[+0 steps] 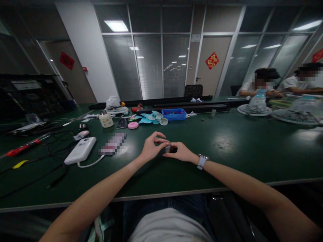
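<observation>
A small grey metal cylinder (168, 148) stands upright at the middle of the green table, close in front of me. My right hand (182, 152), with a pale-strapped watch above the wrist, is closed around its right side between thumb and fingers. From the left, my left hand (151, 146) brings thumb and index fingertip together at the cylinder's top edge, while its other fingers arch above. Whether a smaller part sits between the left fingertips is too small to tell. The fingers partly hide the cylinder.
Left on the table (202, 171) lie a white power bank (80, 150), a cabled phone (112, 144) and a red-handled tool (23, 148). Behind are a bottle (106, 119), pink disc (133, 125), blue fan blades (148, 117) and blue tray (174, 114). Two people sit far right near fan parts (254, 109).
</observation>
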Available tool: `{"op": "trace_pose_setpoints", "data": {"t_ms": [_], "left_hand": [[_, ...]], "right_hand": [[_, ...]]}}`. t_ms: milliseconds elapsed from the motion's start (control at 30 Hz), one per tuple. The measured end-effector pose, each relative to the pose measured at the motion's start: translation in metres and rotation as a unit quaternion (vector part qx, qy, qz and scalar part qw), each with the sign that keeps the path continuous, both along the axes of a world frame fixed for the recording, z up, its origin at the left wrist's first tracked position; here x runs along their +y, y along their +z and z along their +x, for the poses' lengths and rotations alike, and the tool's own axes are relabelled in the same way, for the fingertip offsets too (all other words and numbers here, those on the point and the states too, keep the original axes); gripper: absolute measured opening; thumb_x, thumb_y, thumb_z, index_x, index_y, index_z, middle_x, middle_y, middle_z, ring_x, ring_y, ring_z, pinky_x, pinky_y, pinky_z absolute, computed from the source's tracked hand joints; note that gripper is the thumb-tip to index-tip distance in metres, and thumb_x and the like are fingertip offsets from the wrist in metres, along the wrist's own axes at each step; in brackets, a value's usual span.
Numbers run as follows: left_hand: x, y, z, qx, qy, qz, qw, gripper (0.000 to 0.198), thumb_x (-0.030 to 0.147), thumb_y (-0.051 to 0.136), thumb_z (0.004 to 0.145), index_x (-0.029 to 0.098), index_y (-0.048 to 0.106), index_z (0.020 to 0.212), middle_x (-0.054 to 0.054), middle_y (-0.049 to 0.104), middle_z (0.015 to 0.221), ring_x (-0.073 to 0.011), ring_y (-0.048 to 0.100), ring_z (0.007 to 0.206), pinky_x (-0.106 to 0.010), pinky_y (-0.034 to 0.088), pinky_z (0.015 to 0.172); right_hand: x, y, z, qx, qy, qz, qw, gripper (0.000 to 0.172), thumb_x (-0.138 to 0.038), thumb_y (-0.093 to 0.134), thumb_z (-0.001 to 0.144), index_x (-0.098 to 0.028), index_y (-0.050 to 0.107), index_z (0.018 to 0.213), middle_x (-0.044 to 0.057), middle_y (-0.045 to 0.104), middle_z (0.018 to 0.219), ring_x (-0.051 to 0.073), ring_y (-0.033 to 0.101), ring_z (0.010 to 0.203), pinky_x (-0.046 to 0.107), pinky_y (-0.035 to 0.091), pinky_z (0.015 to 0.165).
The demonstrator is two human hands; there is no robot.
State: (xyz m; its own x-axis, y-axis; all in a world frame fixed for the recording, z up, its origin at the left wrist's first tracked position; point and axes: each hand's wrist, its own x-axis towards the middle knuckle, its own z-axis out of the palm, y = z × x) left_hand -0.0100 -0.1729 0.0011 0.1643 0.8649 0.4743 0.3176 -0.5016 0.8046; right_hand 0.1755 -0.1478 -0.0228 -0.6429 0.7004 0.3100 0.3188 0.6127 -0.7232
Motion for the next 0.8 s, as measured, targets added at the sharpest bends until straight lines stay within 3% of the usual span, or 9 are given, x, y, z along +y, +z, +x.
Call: {"op": "trace_pose_setpoints", "data": {"t_ms": [333, 633, 800], "left_hand": [[-0.0042, 0.0023, -0.0029, 0.054, -0.046, 0.044, 0.997, 0.025, 0.03, 0.068, 0.08, 0.021, 0.056, 0.1, -0.005, 0.075, 0.095, -0.0215, 0.071, 0.091, -0.034, 0.051, 0.085], [-0.0062, 0.0005, -0.0014, 0.037, -0.051, 0.026, 0.998, 0.024, 0.036, 0.065, 0.083, 0.02, 0.059, 0.101, -0.005, 0.075, 0.096, -0.0222, 0.071, 0.093, -0.034, 0.052, 0.086], [-0.0063, -0.0041, -0.0011, 0.041, -0.056, 0.025, 0.997, 0.027, 0.036, 0.06, 0.087, 0.021, 0.066, 0.108, -0.006, 0.072, 0.109, -0.0221, 0.068, 0.1, -0.034, 0.049, 0.093]], "right_hand": [[0.0021, -0.0015, 0.0004, -0.006, 0.002, 0.01, 1.0, 0.039, -0.049, 0.071, 0.075, -0.014, 0.068, 0.094, 0.003, 0.068, 0.08, 0.016, 0.06, 0.07, 0.026, 0.045, 0.063], [0.0037, -0.0033, 0.0002, 0.003, 0.012, 0.02, 1.0, 0.04, -0.048, 0.071, 0.076, -0.014, 0.067, 0.098, 0.003, 0.069, 0.084, 0.016, 0.061, 0.071, 0.026, 0.046, 0.065], [0.0039, -0.0046, -0.0002, 0.005, 0.006, 0.017, 1.0, 0.04, -0.047, 0.071, 0.075, -0.013, 0.067, 0.095, 0.003, 0.068, 0.082, 0.015, 0.06, 0.07, 0.025, 0.046, 0.064]]}}
